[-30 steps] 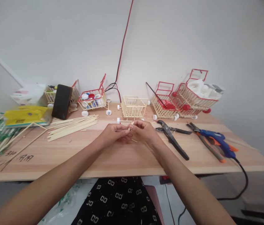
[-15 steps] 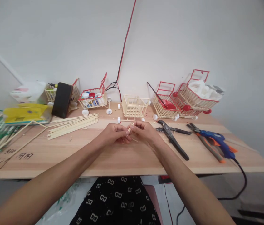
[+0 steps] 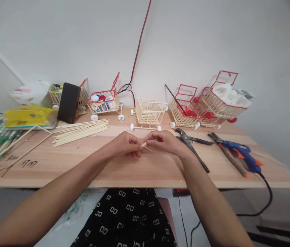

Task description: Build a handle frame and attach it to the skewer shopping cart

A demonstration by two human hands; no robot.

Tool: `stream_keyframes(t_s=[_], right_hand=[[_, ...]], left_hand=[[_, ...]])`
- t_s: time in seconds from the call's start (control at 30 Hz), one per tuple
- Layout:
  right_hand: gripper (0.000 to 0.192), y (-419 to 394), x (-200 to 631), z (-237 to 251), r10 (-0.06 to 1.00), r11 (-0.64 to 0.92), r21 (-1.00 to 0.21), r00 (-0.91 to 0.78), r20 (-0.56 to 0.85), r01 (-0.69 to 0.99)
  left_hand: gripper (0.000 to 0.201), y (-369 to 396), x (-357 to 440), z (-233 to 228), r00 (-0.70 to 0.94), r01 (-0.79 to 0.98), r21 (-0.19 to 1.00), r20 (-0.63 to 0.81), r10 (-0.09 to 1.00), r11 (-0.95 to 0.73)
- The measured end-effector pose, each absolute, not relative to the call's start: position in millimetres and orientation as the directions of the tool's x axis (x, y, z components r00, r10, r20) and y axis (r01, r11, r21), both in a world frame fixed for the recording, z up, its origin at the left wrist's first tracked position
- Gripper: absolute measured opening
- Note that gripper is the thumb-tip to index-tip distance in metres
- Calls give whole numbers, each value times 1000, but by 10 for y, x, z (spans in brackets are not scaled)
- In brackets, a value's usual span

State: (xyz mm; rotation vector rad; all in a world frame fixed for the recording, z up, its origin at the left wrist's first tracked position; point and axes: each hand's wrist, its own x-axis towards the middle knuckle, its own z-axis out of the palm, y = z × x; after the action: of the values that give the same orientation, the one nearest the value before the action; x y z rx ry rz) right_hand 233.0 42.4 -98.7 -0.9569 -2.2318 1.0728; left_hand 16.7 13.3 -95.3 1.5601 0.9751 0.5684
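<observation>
Pale wood in short thin sticks (image 3: 144,144), held up over the front middle of the tabletop (image 3: 140,175). In the head view: pinched at one end between thumb and fingers of the left hand (image 3: 125,144), grasped at the other by thumb and fingertips of the right hand (image 3: 165,141), with one length slanting out below. Just beyond the hands, an unpainted slatted cart (image 3: 150,114). To the left, a fanned pile of flat sticks (image 3: 82,132); farther off, a yellow packet (image 3: 29,118) and a propped phone (image 3: 68,103). Behind the pile, a red-trimmed cart (image 3: 110,108) full of bottle caps (image 3: 102,98). Near the right forearm, black pliers (image 3: 191,145); farther right, grey-and-orange pliers (image 3: 233,160) lying beside a blue glue gun (image 3: 238,147).
</observation>
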Motion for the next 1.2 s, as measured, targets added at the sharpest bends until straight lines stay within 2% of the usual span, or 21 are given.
stream_keyframes(t_s=[0.2,0.3,0.43,0.57,0.7,0.8,0.9,1.2], right_hand=[[17,343,2298,-929,755,453,-787,-650,88,419],[17,347,2300,-934,762,447,-786,-642,84,428],[20,387,2320,-973,762,432,-812,-641,95,392],[22,407,2327,-1001,759,416,-827,-645,88,378],[23,410,2324,-1016,761,423,-819,-642,91,387],[23,411,2321,-1026,767,422,-814,-635,86,399],[21,408,2304,-1028,781,428,-797,-618,89,426],[11,332,2182,-952,827,469,-744,-531,182,476]], left_hand=[[20,134,156,-938,548,320,947,-158,821,-31],[27,133,131,-911,565,305,952,-159,809,-26],[41,145,81,-896,555,203,978,-156,817,49],[44,175,55,-939,516,44,983,-177,838,181],[46,171,76,-954,516,55,975,-214,829,217],[48,154,115,-941,501,154,973,-225,836,170],[40,142,172,-939,457,260,961,-204,866,89],[22,134,277,-981,363,422,891,2,932,-166]])
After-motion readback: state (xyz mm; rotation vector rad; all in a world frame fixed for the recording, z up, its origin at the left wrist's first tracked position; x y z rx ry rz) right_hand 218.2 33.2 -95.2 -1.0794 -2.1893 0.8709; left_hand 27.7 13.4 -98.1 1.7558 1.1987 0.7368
